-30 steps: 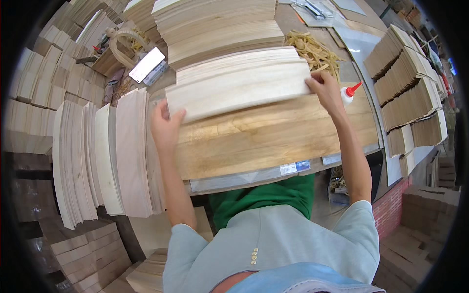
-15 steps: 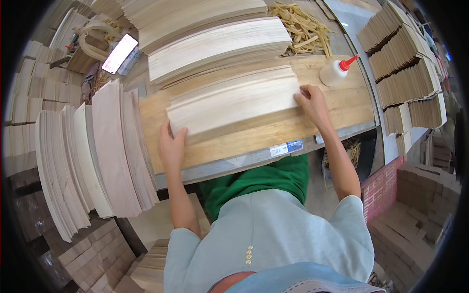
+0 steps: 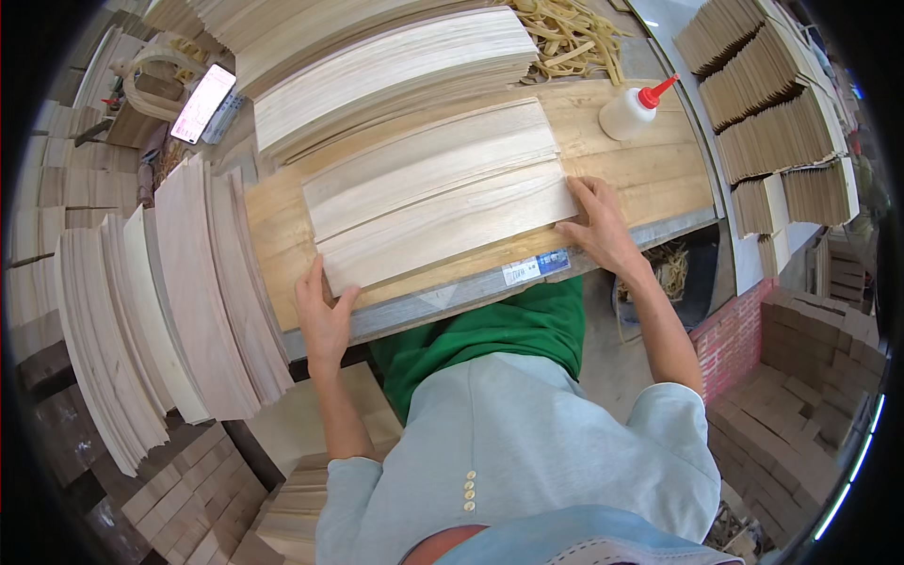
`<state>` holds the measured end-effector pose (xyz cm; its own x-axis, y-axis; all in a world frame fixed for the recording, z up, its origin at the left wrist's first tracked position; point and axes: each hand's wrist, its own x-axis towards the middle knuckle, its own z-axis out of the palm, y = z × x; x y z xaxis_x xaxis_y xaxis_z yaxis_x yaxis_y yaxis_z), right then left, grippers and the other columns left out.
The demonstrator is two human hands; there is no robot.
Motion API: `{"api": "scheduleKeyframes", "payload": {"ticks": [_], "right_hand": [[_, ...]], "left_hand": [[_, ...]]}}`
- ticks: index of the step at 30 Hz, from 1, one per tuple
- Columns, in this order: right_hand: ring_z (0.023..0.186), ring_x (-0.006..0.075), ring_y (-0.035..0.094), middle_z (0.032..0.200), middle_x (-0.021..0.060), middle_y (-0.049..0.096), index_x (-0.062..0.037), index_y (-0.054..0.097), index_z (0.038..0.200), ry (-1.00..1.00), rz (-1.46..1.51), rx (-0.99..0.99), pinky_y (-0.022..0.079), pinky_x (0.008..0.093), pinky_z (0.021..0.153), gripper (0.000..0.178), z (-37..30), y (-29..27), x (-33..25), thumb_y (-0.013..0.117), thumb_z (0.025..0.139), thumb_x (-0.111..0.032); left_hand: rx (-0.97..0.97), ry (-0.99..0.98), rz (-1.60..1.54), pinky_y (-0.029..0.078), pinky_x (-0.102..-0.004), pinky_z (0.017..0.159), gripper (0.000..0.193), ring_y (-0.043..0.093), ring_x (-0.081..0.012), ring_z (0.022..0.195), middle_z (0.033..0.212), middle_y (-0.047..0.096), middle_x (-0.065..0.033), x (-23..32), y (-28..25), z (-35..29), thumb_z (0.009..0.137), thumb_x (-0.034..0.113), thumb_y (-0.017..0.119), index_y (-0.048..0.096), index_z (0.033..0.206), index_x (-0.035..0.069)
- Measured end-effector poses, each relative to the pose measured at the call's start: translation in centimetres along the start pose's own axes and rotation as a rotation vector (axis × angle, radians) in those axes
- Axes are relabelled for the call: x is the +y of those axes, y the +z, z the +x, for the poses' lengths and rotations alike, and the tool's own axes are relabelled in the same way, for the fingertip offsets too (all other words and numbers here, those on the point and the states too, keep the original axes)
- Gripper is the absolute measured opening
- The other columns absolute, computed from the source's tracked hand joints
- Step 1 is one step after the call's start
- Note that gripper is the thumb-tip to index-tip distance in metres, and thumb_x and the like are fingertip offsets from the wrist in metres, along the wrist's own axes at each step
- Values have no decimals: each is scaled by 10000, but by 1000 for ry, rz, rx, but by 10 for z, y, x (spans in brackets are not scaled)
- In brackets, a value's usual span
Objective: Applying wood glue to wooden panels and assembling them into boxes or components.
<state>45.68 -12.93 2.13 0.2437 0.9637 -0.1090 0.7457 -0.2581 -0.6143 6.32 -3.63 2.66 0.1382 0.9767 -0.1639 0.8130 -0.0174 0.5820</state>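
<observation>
A thin pale wooden board (image 3: 447, 224) lies lengthwise before me, close to the front of the tan wooden work board (image 3: 664, 174). At its left end, my left hand (image 3: 323, 315) grips the near corner between thumb and fingers. My right hand (image 3: 601, 226) holds the opposite short end, thumb at the near corner and fingers along the edge. Just beyond it, a second pale board (image 3: 428, 155) lies roughly parallel, a narrow dark line between the two. Whether the boards overlap there I cannot tell.
A white squeeze bottle (image 3: 628, 116) with a red nozzle stands at the back right. Stacked boards (image 3: 395, 80) rise behind, near yellowish strips (image 3: 570, 38). More boards (image 3: 202, 292) stand at left by a lit phone (image 3: 203, 104). Bundled slats (image 3: 777, 118) line the right.
Both hands have drawn the near board toward me, off the boards beneath it. The second board behind it now shows more widely. The whole view has shifted slightly.
</observation>
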Motion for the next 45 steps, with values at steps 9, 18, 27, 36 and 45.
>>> {"api": "scheduleKeyframes", "payload": {"ticks": [9, 18, 27, 36, 45], "right_hand": [[1424, 341, 157, 1507, 229, 221, 17, 212, 1447, -255, -169, -165, 177, 423, 1151, 1089, 32, -9, 10, 832, 581, -211], [1425, 318, 165, 1515, 226, 204, 34, 216, 1444, -285, -124, -148, 169, 407, 1157, 1085, 39, -2, 22, 830, 590, -233], [1419, 318, 186, 1502, 228, 239, 39, 240, 1438, -293, -92, -140, 176, 398, 1157, 1075, 34, 0, 26, 835, 588, -241], [1419, 325, 180, 1502, 230, 232, 41, 239, 1435, -325, -99, -134, 174, 407, 1154, 1054, 30, 5, 19, 829, 615, -262], [1410, 343, 197, 1493, 249, 237, 50, 252, 1421, -373, -64, -124, 187, 423, 1148, 1031, 30, 16, 9, 817, 633, -302]], "left_hand": [[-139, 287, 98, 165, -415, 1148, 1057, 135, -364, 1426, 1514, 160, -275, -10, 0, 25, 580, 185, 841, 260, 1444, 4], [-112, 306, 28, 156, -416, 1150, 1063, 125, -363, 1429, 1509, 172, -281, -13, 7, 29, 574, 200, 851, 273, 1449, 27], [-94, 312, -25, 176, -398, 1148, 1031, 147, -343, 1429, 1517, 183, -254, -17, 9, 29, 573, 141, 845, 299, 1439, 21], [-124, 273, -73, 173, -383, 1151, 996, 148, -315, 1434, 1533, 172, -220, -17, 1, 28, 591, 81, 812, 302, 1445, 37], [-132, 261, -19, 137, -378, 1159, 996, 132, -294, 1441, 1540, 159, -214, -33, -7, 30, 580, 67, 755, 288, 1460, 64]]}}
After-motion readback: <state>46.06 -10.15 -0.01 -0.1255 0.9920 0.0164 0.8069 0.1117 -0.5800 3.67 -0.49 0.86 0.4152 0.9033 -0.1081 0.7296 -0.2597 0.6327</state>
